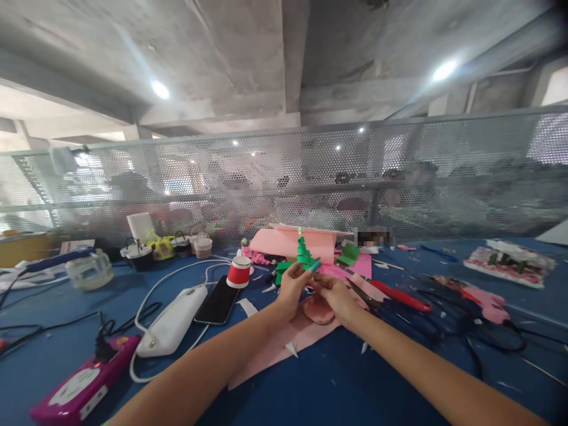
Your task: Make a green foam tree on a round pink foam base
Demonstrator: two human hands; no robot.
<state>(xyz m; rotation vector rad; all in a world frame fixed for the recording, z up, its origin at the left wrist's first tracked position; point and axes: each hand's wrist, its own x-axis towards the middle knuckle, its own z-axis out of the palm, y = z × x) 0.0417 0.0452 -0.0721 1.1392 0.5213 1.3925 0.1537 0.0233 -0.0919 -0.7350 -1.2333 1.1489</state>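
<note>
My left hand (293,285) is closed in a pinch on the base of a small green folded-paper tree (304,251) that stands upright above it. My right hand (335,296) is closed beside it, fingers meeting the left hand's at the tree's foot; what it holds I cannot make out. Under both hands lies a round pink paper piece (317,310) on a sheet of pink paper (275,349). Red-handled scissors (399,297) lie just right of my right hand.
A blue table (337,384) carries a black phone (217,300), a white power bank (171,326) with cables, a red-and-white paper cup (239,272), a magenta power strip (80,387), folded pink paper (293,244) and paper scraps. A perforated metal screen (310,177) stands behind, people beyond it.
</note>
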